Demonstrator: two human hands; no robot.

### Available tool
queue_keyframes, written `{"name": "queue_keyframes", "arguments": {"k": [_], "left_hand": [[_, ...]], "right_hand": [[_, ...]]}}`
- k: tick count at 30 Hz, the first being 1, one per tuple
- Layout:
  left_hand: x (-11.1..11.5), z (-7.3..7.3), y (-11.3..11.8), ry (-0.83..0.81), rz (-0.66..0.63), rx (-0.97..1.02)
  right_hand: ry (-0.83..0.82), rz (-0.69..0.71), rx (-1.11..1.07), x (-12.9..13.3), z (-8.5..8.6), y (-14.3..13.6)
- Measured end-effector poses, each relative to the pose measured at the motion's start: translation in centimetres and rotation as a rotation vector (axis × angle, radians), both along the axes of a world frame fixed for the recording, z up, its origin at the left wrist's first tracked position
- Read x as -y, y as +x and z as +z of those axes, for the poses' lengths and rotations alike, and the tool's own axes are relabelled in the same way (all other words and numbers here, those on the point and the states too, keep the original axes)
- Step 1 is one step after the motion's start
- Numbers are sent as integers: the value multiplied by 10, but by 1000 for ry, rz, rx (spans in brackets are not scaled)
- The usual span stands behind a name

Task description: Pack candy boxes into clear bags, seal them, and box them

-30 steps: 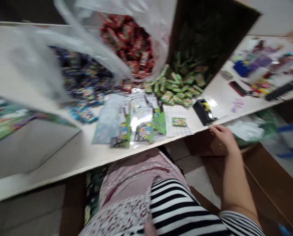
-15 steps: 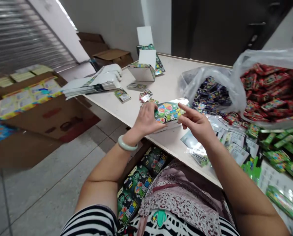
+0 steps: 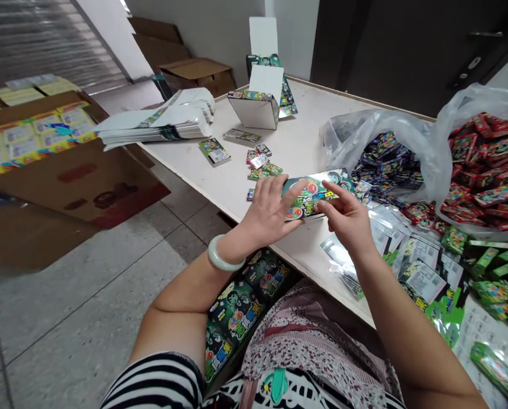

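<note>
A small green-and-black printed carton [image 3: 307,196] with balloon pictures lies closed on the table in front of me. My left hand [image 3: 271,207] grips its left end, fingers over the top and thumb along the near side. At the near edge of its top, toward the right, my right hand [image 3: 349,218] has index finger and thumb bent against the carton; the other fingers are curled. Behind my left hand lie several small candy packets [image 3: 265,165]. A flat printed packet [image 3: 214,152] lies farther left.
An open-lidded carton [image 3: 256,108] stands at the back, beside a stack of flat cartons [image 3: 164,122]. On the right are bags of purple packets [image 3: 390,159] and red packets [image 3: 487,165], plus clear sleeves [image 3: 424,278]. Printed boxes [image 3: 240,309] sit below the table edge.
My left index finger has come across onto the carton's top. My right fingers have lowered from a pointing pose to the near edge of its top. The view has shifted slightly.
</note>
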State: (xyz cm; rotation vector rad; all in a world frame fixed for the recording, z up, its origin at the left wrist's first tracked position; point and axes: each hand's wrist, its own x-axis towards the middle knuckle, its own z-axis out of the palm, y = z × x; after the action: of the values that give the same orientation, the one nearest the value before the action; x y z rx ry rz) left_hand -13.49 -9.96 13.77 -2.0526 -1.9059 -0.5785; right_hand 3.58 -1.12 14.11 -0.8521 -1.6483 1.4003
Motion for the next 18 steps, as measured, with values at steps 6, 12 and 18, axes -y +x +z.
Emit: {"name": "queue_keyframes", "arguments": {"k": [6, 12, 18], "left_hand": [[0, 9, 4, -121, 28, -106], [-4, 7, 0, -121, 24, -47], [-10, 3, -9, -102, 19, 22]], "right_hand": [[8, 34, 132, -4, 14, -4], [170, 105, 512, -32, 30, -11], [371, 270, 939, -68, 35, -17]]}}
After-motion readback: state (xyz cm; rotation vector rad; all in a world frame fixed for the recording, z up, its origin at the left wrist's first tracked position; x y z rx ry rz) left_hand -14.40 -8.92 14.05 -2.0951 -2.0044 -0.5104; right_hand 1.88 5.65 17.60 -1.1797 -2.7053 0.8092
